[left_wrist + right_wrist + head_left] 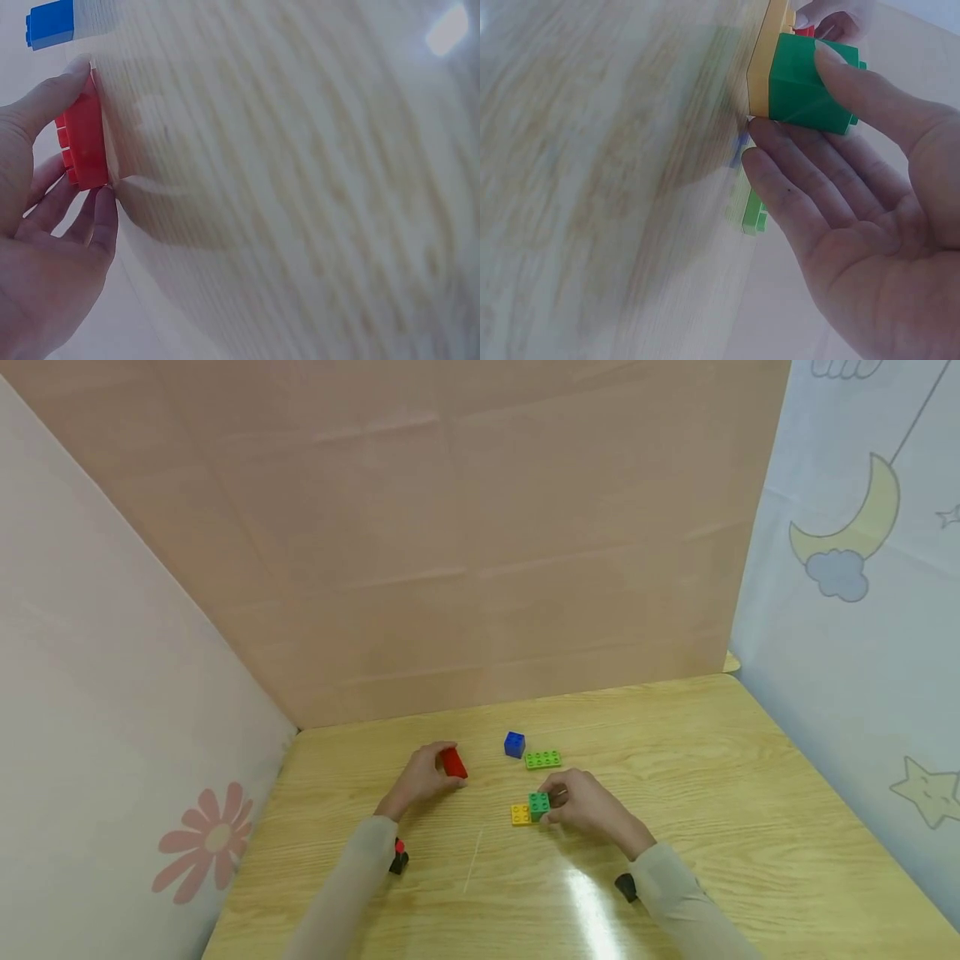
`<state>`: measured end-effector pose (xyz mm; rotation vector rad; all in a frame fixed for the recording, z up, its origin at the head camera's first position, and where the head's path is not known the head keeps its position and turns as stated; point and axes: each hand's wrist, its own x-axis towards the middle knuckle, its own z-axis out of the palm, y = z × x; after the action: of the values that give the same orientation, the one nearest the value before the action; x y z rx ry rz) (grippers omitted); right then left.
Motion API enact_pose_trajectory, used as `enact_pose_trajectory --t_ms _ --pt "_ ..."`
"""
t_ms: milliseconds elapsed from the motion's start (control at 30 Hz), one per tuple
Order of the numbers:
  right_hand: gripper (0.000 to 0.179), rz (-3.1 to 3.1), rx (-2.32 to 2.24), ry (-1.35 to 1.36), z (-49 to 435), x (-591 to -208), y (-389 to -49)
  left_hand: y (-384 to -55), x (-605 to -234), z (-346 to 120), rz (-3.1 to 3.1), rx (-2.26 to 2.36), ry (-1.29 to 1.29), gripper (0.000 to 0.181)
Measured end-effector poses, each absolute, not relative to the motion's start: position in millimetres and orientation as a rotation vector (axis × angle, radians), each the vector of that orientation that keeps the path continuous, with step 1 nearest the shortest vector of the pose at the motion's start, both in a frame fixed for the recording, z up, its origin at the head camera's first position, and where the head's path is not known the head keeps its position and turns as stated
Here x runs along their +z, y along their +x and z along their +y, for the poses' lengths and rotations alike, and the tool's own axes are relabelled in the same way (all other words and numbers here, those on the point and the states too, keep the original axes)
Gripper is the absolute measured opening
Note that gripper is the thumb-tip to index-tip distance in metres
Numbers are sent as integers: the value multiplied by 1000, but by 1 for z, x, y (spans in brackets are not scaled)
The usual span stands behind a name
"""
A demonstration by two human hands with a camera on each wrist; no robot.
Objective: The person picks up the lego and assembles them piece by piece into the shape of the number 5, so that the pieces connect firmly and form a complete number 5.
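Note:
My left hand [424,777] holds a red toy building brick [453,763] by its two ends, between thumb and fingers. In the left wrist view the red brick [84,135] shows its studs toward the palm, its underside close over the table. My right hand [588,806] pinches a dark green brick [539,806], thumb on one side and fingertips on the other. The green brick [802,90] sits on one end of a flat yellow brick [759,67]. The yellow brick's other end [520,815] sticks out to the left with its studs bare.
Beyond the right hand lies a flat light green brick [543,760], with a blue brick [514,744] at its upper left. The wooden table [675,752] ends at a tan sheet [487,568] behind and pale printed panels on both sides. Black wrist straps show at both sleeves.

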<state>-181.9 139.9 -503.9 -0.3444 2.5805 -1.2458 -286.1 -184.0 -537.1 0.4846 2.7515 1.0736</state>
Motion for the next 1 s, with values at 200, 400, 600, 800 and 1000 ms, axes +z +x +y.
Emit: enact_pose_trajectory --t_ms 200,400,600,800,1000 --pt "32 2574 -1254 -337 140 -504 -182 -283 -534 -182 2783 1047 498 74" --pt "32 2588 -1243 -341 141 -506 -183 -276 -533 -180 2810 945 481 59" --pt "33 2585 -1238 -338 141 -508 -184 -274 -532 -182 2846 887 533 51" --pt "34 2580 -1239 -310 141 -508 -184 -274 -530 -186 2822 932 560 41" --pt "34 2584 -1243 -294 139 -506 -183 -272 -531 -189 2783 990 552 39"
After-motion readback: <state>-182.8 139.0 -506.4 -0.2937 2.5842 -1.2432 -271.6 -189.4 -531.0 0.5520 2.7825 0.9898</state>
